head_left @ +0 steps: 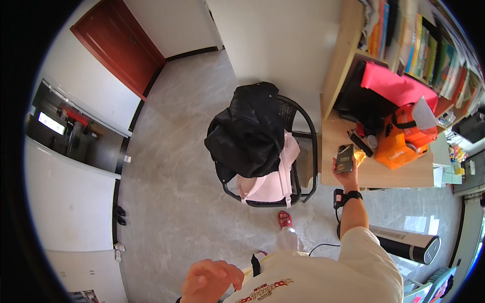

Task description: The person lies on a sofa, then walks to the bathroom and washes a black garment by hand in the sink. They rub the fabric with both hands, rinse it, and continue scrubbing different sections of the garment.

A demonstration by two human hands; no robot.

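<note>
My right hand reaches out over the light wooden desk and is closed around a dark phone. A black strap with a small device sits on that wrist. Just beyond the phone lie a black cylindrical item and a bit of yellow wrapping. Low in the view, in front of my body, my left hand has its fingers curled in, and nothing shows in it.
A black woven chair holds a black jacket and a pink backpack. Orange bags and a pink folder stand on the desk below a bookshelf. By my right arm is a white and black cylindrical appliance.
</note>
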